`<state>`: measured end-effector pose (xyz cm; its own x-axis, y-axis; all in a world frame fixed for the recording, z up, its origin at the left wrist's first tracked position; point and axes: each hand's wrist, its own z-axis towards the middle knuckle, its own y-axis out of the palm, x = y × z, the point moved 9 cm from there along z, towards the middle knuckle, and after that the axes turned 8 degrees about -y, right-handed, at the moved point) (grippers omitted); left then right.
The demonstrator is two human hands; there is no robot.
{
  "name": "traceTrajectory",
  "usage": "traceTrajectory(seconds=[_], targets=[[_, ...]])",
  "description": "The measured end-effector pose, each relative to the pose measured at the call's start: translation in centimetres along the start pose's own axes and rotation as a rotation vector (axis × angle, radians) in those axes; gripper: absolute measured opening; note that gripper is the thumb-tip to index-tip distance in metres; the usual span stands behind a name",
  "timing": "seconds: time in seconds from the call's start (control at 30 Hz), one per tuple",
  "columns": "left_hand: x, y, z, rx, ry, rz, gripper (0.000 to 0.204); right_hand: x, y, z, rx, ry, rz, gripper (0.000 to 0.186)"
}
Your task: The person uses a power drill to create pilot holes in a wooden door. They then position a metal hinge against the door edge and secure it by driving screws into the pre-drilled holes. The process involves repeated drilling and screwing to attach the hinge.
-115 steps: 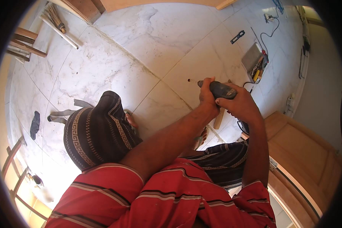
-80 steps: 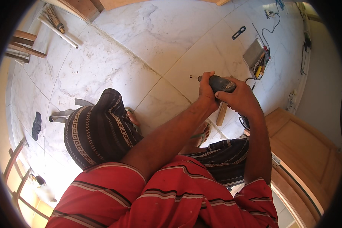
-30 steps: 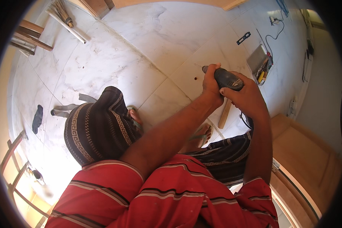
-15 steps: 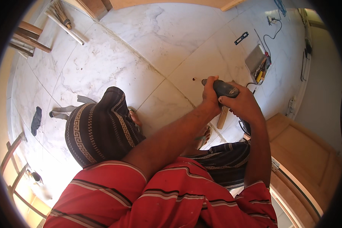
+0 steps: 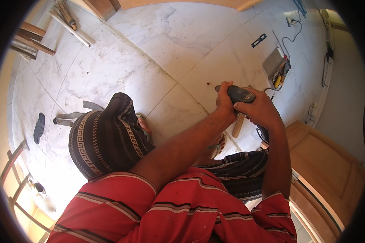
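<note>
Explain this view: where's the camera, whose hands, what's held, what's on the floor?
There's no robot here. A wide fisheye camera on a person's head looks down, so straight edges bend near the rim, and picture left is the person's left.

Both bare hands hold a dark, drill-like power tool: the left hand grips its front, the right hand its rear. The front end points toward a small dark hole in the marbled tile floor; the bit is too small to make out clearly.

Also on the floor: a gray tray of tools, a broom and a dark cloth.
</note>
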<state>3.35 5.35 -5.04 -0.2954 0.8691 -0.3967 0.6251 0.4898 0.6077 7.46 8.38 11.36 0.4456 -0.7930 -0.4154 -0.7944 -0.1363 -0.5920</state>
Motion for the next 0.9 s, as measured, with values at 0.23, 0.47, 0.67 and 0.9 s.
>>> traceTrajectory(seconds=[0.23, 0.47, 0.67, 0.9], targets=[[0.48, -0.22, 0.21, -0.029, -0.006, 0.007, 0.038, 0.32, 0.53, 0.27, 0.051, -0.061, -0.001, 0.053], [0.61, 0.29, -0.50, -0.029, -0.002, 0.012, 0.037, 0.12, 0.34, 0.46, 0.036, -0.056, -0.049, 0.053], [0.77, -0.08, -0.20, 0.002, 0.014, -0.011, 0.038, -0.44, 0.40, 0.31, 0.032, -0.051, -0.021, 0.050], [0.75, -0.34, 0.02, 0.020, 0.021, -0.002, 0.038, -0.06, 0.40, 0.46, 0.019, -0.054, -0.031, 0.048]])
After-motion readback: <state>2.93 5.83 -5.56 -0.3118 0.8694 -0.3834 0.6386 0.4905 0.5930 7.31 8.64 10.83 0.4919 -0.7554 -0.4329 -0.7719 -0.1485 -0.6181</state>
